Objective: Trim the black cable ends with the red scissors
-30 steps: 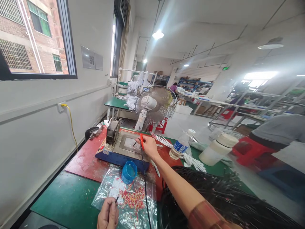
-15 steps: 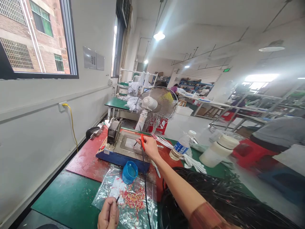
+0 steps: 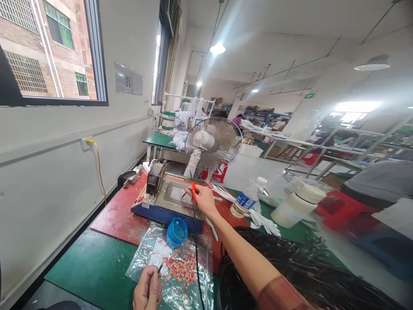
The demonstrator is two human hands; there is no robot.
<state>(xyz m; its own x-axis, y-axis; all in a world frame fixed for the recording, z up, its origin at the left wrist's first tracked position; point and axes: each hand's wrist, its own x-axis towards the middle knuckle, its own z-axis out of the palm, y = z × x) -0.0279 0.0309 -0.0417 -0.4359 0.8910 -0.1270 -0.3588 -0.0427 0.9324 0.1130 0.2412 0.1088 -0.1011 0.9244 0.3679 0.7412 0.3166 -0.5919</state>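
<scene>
Over the metal top of a blue-sided bench machine (image 3: 167, 211), my right hand (image 3: 204, 200) is closed on a black cable. A dark cable end pokes out from its fingertips, above the machine's pale recessed plate (image 3: 177, 193). In the same hand is a red-handled tool (image 3: 194, 192) with a thin dark tip pointing up; its kind I cannot make out. A black cable (image 3: 197, 258) hangs from this hand down past the front edge. Lower left, my left hand (image 3: 147, 289) pinches the end of a black cable (image 3: 160, 268), near red and yellow scraps (image 3: 182, 268) on a clear plastic bag (image 3: 145, 254).
A blue cup (image 3: 176, 234) stands on the bag. To the right are a water bottle (image 3: 244, 200), a cream jar (image 3: 297, 206) and a heap of black cables (image 3: 284, 258). A fan (image 3: 213, 142) stands behind the machine, with a black blower (image 3: 155, 177) at its left.
The view has shifted very slightly. Both hands keep the same hold and nearly the same place.
</scene>
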